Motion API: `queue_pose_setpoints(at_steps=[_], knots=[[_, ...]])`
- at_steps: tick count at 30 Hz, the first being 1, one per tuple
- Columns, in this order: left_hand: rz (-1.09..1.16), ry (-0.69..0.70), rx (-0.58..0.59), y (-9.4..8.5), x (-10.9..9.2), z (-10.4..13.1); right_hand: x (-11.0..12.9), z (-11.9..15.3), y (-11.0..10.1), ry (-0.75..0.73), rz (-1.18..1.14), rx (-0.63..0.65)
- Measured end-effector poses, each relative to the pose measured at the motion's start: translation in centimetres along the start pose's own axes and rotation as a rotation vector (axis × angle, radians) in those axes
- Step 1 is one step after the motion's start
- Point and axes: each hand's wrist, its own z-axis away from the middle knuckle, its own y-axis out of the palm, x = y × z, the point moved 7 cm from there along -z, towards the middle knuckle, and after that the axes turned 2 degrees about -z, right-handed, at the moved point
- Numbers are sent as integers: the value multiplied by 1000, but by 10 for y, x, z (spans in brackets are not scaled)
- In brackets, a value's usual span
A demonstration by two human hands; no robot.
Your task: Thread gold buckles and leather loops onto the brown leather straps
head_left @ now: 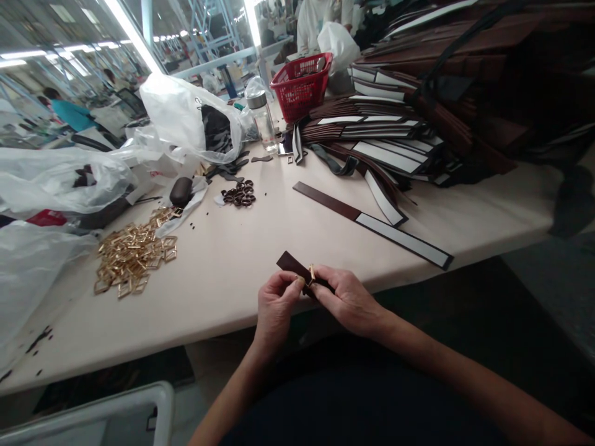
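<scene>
Close to the table's front edge, my left hand [277, 305] and my right hand [348, 298] meet over a dark brown leather strap [291, 262]. A gold buckle [311, 274] sits at the strap between my fingertips. My left thumb and forefinger pinch at the strap beside the buckle. On the other side, my right thumb and fingers grip buckle and strap together. Part of the strap is hidden under my right fingers. Farther right on the table lies a long brown strip [332, 203] with a pale backing at one end.
At left lies a heap of gold buckles [134, 251], with a pile of small dark rings [239, 194] behind. Stacked brown strips [385, 124] fill the back right beside a red basket [301, 87]. A glass bottle [264, 124] and plastic bags [186, 111] stand at the back.
</scene>
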Motion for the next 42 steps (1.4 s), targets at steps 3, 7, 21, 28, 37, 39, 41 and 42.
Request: queue_pose_setpoints(at_steps=[3,7,21,28,37,39,41,42], knots=[[102,0,-51,2,2,1,-1,-1,3,-17,-8,-15],[273,-29,-93,5,1,3,0,-3,5,-48,-28,-7],[302,-308,201,-1,2,1,3,1,4,-110,-80,138],[-207,70,175,-13,-29,8,-3,11,6,-30,-76,344],[-799,713,-14,-5,-60,17,-3,11,6,17,109,122],[-842,784,-34,-1,-63,21,-3,9,5,33,72,92],[-825,804,-9,1,-64,25,-4,8,4,54,12,64],[-789,781,29,1,-63,27,-3,8,4,57,-20,53]])
